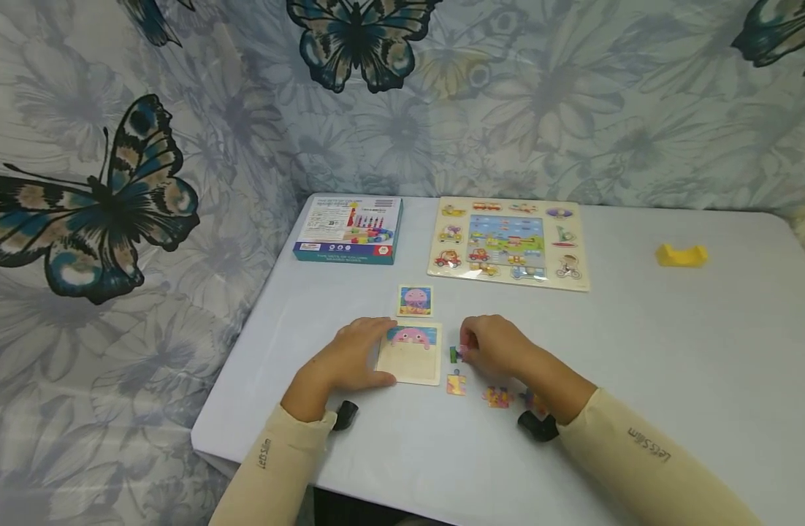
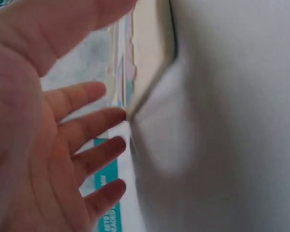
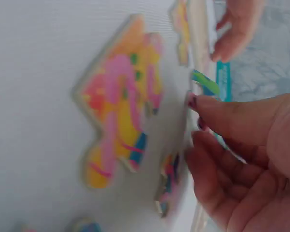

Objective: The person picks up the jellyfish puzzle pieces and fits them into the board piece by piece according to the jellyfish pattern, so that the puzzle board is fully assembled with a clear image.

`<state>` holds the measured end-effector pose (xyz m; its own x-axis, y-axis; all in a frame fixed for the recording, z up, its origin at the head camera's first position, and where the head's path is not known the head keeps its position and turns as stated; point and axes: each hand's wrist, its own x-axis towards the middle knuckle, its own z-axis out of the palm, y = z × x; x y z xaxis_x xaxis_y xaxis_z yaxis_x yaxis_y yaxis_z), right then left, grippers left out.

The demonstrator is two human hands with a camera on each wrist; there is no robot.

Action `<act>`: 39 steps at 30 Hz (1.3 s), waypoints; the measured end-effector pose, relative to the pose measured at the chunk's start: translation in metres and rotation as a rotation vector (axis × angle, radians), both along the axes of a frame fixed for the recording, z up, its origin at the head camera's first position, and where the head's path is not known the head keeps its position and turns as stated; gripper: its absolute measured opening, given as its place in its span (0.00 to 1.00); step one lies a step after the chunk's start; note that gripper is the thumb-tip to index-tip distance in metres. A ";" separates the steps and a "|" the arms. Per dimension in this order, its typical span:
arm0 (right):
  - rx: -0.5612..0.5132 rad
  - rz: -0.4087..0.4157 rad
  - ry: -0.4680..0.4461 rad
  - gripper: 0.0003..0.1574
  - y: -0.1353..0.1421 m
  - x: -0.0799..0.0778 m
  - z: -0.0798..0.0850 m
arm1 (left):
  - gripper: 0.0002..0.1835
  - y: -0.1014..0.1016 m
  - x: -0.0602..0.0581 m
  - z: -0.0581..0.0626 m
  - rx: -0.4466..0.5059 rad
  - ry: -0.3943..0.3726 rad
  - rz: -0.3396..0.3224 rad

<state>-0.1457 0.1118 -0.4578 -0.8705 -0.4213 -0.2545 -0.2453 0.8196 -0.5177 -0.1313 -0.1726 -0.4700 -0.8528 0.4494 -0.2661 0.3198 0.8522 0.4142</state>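
White table (image 1: 678, 343): teal-edged box (image 1: 350, 230) in far left corner. Vehicle picture board (image 1: 508, 239) along far edge, right of box, apart from it. Yellow curved block (image 1: 681, 256) toward far right corner, well off from the rest. Small picture card (image 1: 416, 301) lies just beyond the puzzle tray, lined up with its far edge. Black wrist piece (image 1: 537, 426) on the right wrist sits close to the loose bits; that wrist partly covers the blue-and-orange piece (image 1: 535, 403). Yellow-orange piece (image 1: 456, 385) just off the tray's near right corner; red-yellow piece (image 1: 497, 397) farther right, toward near edge.

Puzzle tray (image 1: 409, 365) lies left of table middle, between the hands. Pink-face section (image 1: 411, 336) fills its far part; near part bare wood. Left hand (image 1: 355, 354) at tray's left edge, fingers and thumb spread, thumb by near left corner, fingertips at far left corner. Right hand (image 1: 494, 343) just right of tray, thumb and fingertips pinching a green-and-pink piece (image 1: 453, 355), just outside the tray's right edge. Right wrist view blurred, exact finger contact unclear.
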 end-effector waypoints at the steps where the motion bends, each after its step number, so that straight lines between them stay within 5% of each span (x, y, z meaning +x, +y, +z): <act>1: -0.030 -0.009 -0.018 0.10 0.000 -0.001 0.001 | 0.50 -0.003 0.000 -0.001 0.010 -0.015 0.004; 9: -0.229 -0.015 -0.107 0.09 -0.041 -0.013 -0.001 | 0.51 -0.005 0.002 -0.008 0.051 -0.003 0.041; 18: -0.115 0.027 -0.026 0.10 -0.091 -0.019 -0.013 | 0.51 -0.007 0.002 -0.011 0.079 0.014 0.041; 26: -0.070 0.026 0.010 0.12 -0.095 -0.025 -0.016 | 0.30 -0.006 -0.015 -0.017 0.036 0.109 0.058; 34: -0.058 0.045 -0.026 0.13 -0.094 -0.028 -0.013 | 0.28 0.002 -0.027 -0.012 -0.027 0.144 0.044; 39: -0.038 0.080 -0.053 0.08 -0.067 -0.031 -0.004 | 0.26 0.007 -0.029 -0.008 -0.059 0.121 0.040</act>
<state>-0.1766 0.0446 -0.4618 -0.8192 -0.4994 -0.2820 -0.2810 0.7781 -0.5618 -0.1599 -0.1658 -0.4778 -0.8969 0.4015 -0.1853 0.3300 0.8867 0.3239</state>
